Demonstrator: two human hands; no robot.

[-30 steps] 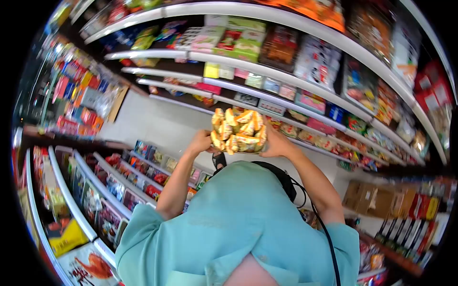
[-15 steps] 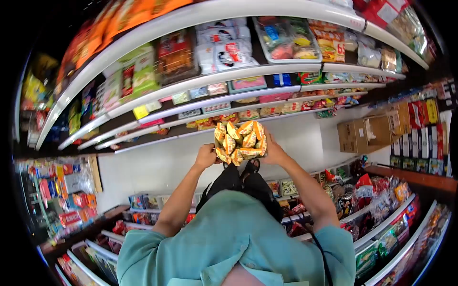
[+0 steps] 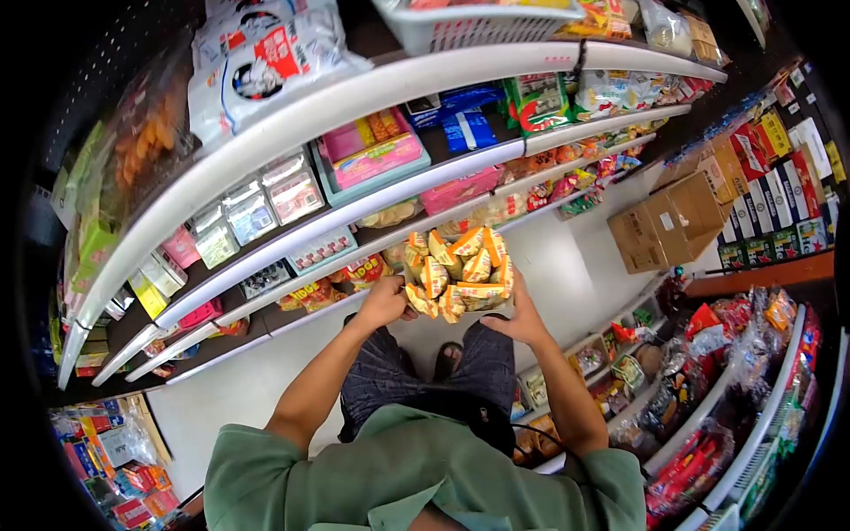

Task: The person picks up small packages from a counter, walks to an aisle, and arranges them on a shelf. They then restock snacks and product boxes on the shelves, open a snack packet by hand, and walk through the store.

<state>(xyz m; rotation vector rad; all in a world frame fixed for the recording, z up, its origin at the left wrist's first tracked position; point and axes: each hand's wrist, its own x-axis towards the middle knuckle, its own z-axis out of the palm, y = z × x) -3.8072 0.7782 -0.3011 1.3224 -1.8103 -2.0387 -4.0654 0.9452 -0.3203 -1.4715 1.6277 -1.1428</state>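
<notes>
Between my two hands is a batch of small yellow and orange wrapped snack packets (image 3: 459, 273), standing close together as if in a box whose walls are mostly hidden. My left hand (image 3: 386, 301) is closed on the near left side of the batch, fingers curled under the edge. At the right side, my right hand (image 3: 521, 317) grips it with the thumb toward me. The packets are held in front of my knees, close to the lower shelves (image 3: 354, 252) of snacks.
Ahead rises a shelf unit with curved white edges (image 3: 292, 115), bearing bagged sweets and a white basket (image 3: 482, 31). A cardboard box (image 3: 668, 221) sits on the floor to the right. More stocked shelves (image 3: 699, 398) stand behind me on the right. Packaged goods (image 3: 119, 460) lie at lower left.
My view has turned and come nearer to the shelves ahead, which look larger and more slanted. My legs are now bent and apart. Both hands keep hold of the snack packets.
</notes>
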